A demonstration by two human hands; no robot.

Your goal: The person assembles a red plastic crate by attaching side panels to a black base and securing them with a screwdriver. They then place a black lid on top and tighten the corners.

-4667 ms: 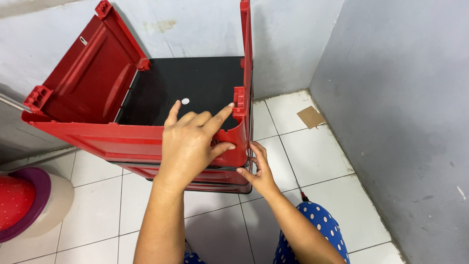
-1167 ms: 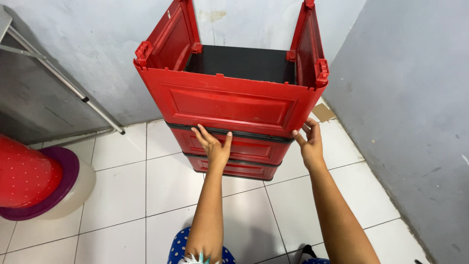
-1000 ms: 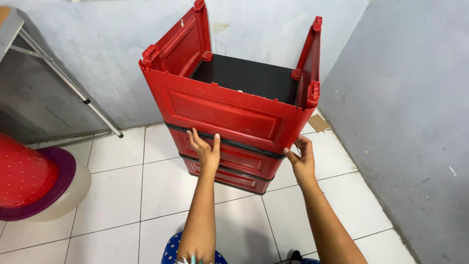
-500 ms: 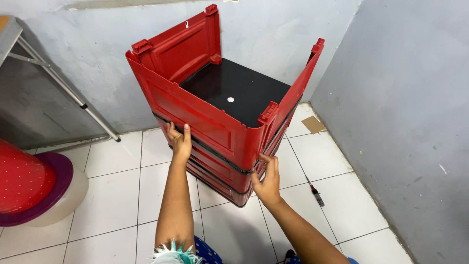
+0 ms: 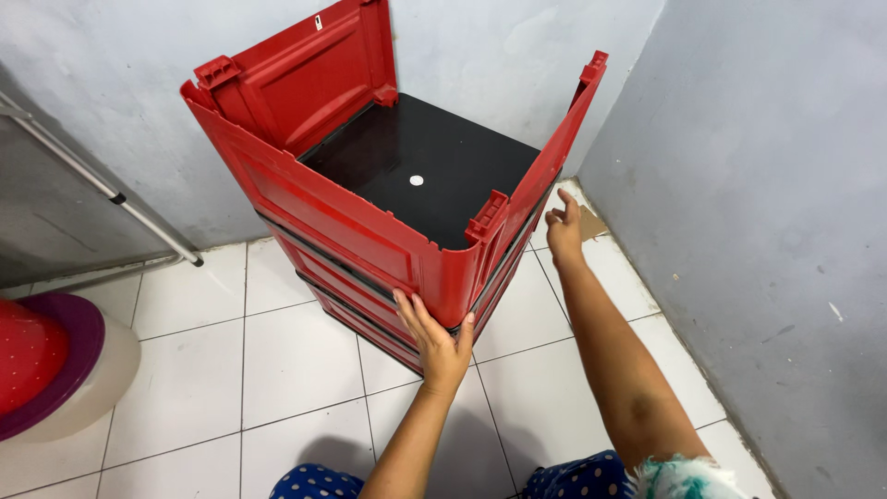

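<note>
Head view looks down on a stack of red plastic crates (image 5: 370, 249) standing on the white tiled floor (image 5: 277, 370), in the corner where the pale back wall (image 5: 139, 92) meets the grey side wall (image 5: 758, 185). The top crate has its hinged panels raised on three sides around a black bottom panel (image 5: 416, 157) with a small white dot in the middle.

At the near corner of the stack, the left hand (image 5: 438, 334) presses flat against the lower crates, fingers spread and not clenched around anything. At the stack's right side, toward the grey wall, the right hand (image 5: 562, 226) rests on or just beside the red panel with fingers extended and loose; whether it truly touches cannot be told.

Left of the stack, a metal leg (image 5: 111, 194) slants along the back wall, and a purple-rimmed bucket with a red lid (image 5: 46, 370) sits well apart at the frame edge.

As a judgement, with open palms and no real grip, the stack could slide on the smooth tiles or the upper crate could tip, and a raised panel might fold onto the fingers.
</note>
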